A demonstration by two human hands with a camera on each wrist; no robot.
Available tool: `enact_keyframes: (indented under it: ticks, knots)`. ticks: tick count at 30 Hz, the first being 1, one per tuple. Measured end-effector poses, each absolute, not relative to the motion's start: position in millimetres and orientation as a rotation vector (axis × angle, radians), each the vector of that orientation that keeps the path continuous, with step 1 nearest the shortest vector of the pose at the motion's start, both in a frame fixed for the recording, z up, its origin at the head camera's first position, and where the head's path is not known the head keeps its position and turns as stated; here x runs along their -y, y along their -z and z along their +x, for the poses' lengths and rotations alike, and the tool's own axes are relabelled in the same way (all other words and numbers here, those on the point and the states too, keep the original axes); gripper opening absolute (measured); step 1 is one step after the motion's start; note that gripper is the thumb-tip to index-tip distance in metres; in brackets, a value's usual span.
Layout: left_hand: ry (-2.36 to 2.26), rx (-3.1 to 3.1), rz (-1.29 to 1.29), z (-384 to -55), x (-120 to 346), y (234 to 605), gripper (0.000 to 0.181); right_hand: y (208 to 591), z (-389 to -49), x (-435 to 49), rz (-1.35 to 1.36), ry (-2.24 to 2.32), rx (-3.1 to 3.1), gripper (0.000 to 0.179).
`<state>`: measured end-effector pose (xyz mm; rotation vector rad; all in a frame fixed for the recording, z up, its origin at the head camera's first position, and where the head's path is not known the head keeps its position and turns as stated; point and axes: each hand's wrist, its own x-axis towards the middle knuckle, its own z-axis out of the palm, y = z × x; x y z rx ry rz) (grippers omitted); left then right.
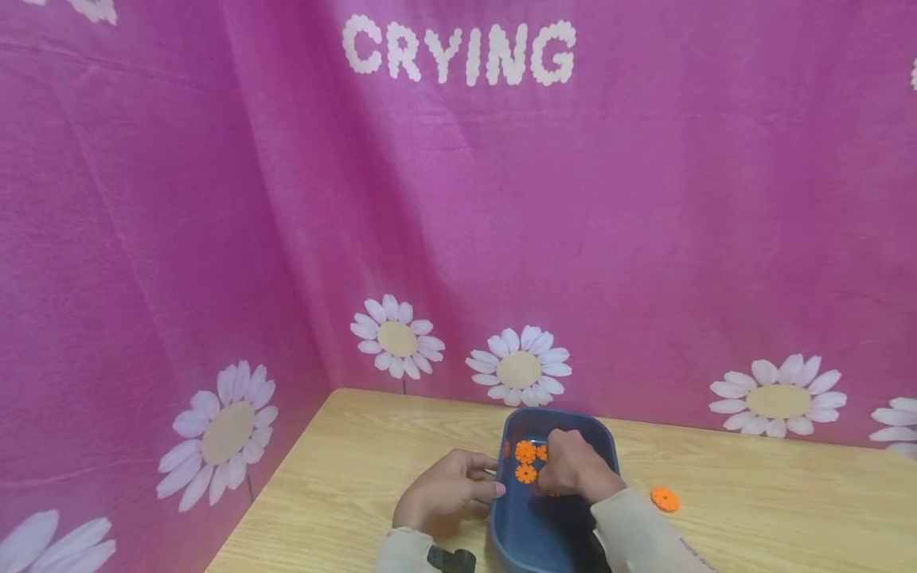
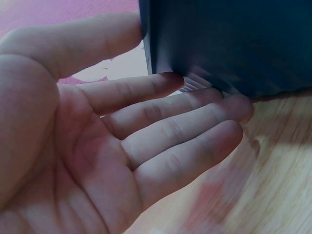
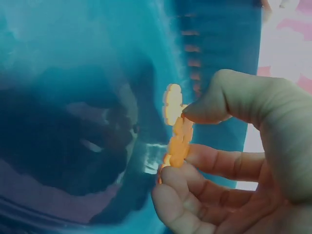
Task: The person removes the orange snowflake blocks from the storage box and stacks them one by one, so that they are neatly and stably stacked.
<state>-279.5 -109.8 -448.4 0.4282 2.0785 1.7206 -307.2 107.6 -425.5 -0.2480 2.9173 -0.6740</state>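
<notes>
"Pink daisy cloth [image 1: 609, 239] hung behind everything. What did you see from your head camera?"

"Below it, a wooden table [image 1: 344, 469]. My blue bin [image 1: 526, 533] stood near the table's back edge, its long axis running away from me. My right hand [image 1: 573, 465] was down inside its far half, with orange discs [image 1: 525, 459] lying flat just left of the fingers, toward the left wall. One loose disc [image 1: 665, 500] lay on the table, outside the right wall. I judged that wall mattered most: it stood between my right fingers and the loose disc, and that hand was the nearer."

"And from your left wrist?"

"My left hand [image 2: 112, 146] was spread, fingers almost straight, thumb tip against the bin's outside, fingertips by its lower edge. Whether every fingertip touched, I couldn't tell."

"Your right wrist?"

"Thumb and curled fingers pinched an orange disc [image 3: 182, 131] in a short row of them, with another just past my thumb tip. How many I gripped, I couldn't tell."
</notes>
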Motion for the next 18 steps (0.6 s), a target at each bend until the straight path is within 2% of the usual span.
enact_keyframes:
  ticks: [8, 18]
  knots:
    - [-1.729, -2.081, 0.432, -278.8, 107.9, 448.1, 0.038, 416.4, -304.3, -110.3, -0.294, 0.701, -2.968, 0.039]
    - [-1.743, -2.067, 0.436, -279.0, 108.7, 449.0, 0.038, 401.3, -300.5, -112.5, -0.313, 0.637, -3.008, 0.042]
